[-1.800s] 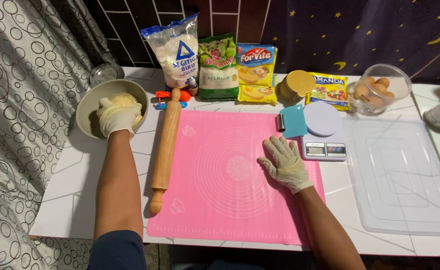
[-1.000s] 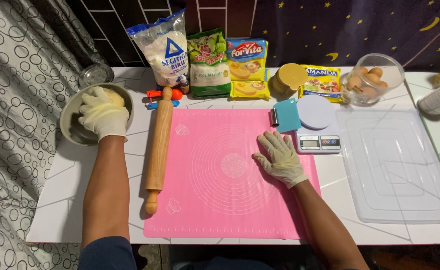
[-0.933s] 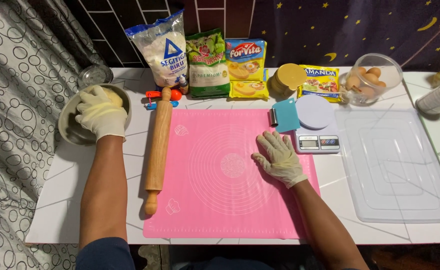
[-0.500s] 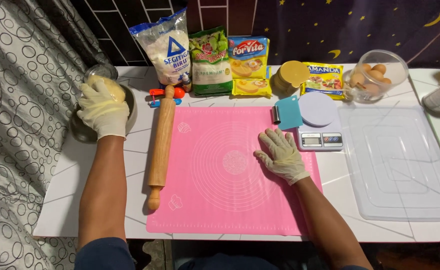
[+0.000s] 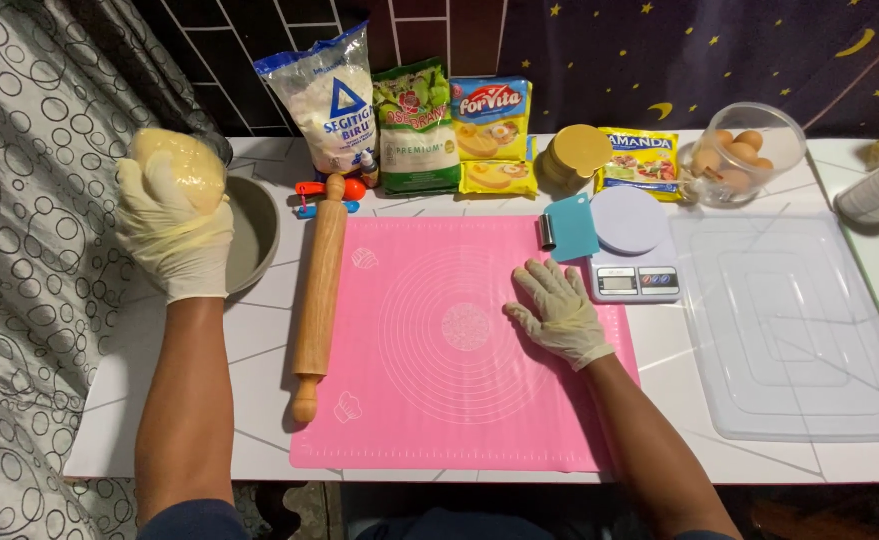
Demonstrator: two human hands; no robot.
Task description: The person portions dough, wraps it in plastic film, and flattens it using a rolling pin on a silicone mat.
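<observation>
Lifted from bowl (image 5: 255, 232): dough ball (image 5: 178, 165) | left hand (image 5: 175, 225) | round, no long axis

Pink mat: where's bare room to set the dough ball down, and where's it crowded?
Free: the pink mat between the rolling pin and the right hand, plus its near half. The bowl under the left hand, which holds the dough ball, shows empty. Crowded: the back row of packets and the scale corner with the blue scraper.
</observation>
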